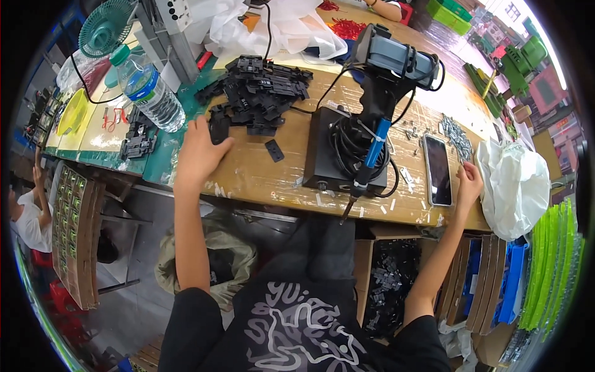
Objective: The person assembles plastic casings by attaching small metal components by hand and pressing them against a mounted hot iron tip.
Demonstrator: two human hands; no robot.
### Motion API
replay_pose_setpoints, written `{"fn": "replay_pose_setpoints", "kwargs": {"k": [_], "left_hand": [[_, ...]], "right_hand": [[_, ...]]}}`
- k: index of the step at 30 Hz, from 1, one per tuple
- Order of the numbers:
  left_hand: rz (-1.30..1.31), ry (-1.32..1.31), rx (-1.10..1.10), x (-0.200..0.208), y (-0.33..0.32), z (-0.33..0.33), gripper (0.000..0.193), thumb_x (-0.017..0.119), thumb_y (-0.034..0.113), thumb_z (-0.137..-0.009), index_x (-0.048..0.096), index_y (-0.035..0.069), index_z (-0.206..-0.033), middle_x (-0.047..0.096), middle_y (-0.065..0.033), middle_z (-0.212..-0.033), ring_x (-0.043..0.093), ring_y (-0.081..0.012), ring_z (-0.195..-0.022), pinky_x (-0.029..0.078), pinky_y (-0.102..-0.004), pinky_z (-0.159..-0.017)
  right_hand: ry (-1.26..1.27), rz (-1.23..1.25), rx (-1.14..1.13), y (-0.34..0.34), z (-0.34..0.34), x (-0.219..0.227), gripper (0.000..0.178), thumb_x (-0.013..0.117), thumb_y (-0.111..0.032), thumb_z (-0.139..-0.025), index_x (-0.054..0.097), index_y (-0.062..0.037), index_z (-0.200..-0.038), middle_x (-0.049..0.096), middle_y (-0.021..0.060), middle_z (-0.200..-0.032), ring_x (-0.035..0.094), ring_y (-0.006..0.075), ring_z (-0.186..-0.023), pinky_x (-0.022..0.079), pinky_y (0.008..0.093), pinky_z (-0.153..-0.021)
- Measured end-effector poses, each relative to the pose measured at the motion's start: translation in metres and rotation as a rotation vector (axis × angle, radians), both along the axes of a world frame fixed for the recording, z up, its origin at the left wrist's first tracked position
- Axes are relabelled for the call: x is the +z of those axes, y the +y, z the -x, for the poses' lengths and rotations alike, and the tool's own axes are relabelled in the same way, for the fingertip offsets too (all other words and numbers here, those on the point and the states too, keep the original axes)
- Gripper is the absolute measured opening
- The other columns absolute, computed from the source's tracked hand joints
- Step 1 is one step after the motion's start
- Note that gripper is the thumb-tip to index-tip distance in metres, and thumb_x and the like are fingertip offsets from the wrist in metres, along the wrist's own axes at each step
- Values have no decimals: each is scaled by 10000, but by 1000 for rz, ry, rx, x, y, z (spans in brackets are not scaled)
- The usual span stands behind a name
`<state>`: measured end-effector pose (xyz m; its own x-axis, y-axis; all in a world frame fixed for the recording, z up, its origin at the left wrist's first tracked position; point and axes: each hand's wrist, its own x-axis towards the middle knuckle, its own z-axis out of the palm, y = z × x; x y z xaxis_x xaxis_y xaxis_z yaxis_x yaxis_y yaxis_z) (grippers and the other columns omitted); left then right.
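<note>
Many small black plastic bits [392, 279] lie in a brown cardboard box [363, 273] below the front edge of a shiny brown tabletop [260, 177].
Near the left end, a clear plastic bottle with a green cap [152, 94] has water in it. The left hand [203, 152] grips a black plastic part [219, 126] beside a big heap of black plastic parts [257, 93]. The right hand [470, 181] has its fingertips together near thin silver metal bits [457, 137] by the right edge; I cannot tell if it holds any. A black box with looped cord [320, 155] stands between the hands. Past the back right corner is a green metal machine [524, 65].
</note>
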<state>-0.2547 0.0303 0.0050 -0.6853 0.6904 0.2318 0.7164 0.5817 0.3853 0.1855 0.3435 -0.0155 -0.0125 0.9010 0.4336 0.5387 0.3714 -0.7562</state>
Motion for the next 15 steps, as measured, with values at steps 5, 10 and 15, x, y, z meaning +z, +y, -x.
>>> {"fn": "replay_pose_setpoints", "kwargs": {"k": [5,10,15], "left_hand": [[-317,-222,58,-15,-12,5,386,561,205,-709,450,-25,-999,516,-179,-875,536,-275,-778,428,-359,-649],[-1157,-1002,-20,-16,-35,-49,195,481,86,-790,492,-9,-960,593,-105,-809,567,-146,-632,475,-271,-582],[-960,-1392,-345,3,-37,-140,251,469,45,-792,447,-51,-1022,586,-159,-830,577,-176,-654,485,-267,-598]], "right_hand": [[326,-66,50,-72,15,20,156,552,-17,-791,566,56,-928,588,72,-782,574,128,-688,462,214,-636],[467,-63,237,-160,52,43,151,539,17,-793,552,43,-941,570,89,-790,556,136,-670,462,230,-608],[662,44,580,-222,91,56,139,568,93,-726,520,17,-832,567,116,-805,559,157,-704,469,245,-639]]}}
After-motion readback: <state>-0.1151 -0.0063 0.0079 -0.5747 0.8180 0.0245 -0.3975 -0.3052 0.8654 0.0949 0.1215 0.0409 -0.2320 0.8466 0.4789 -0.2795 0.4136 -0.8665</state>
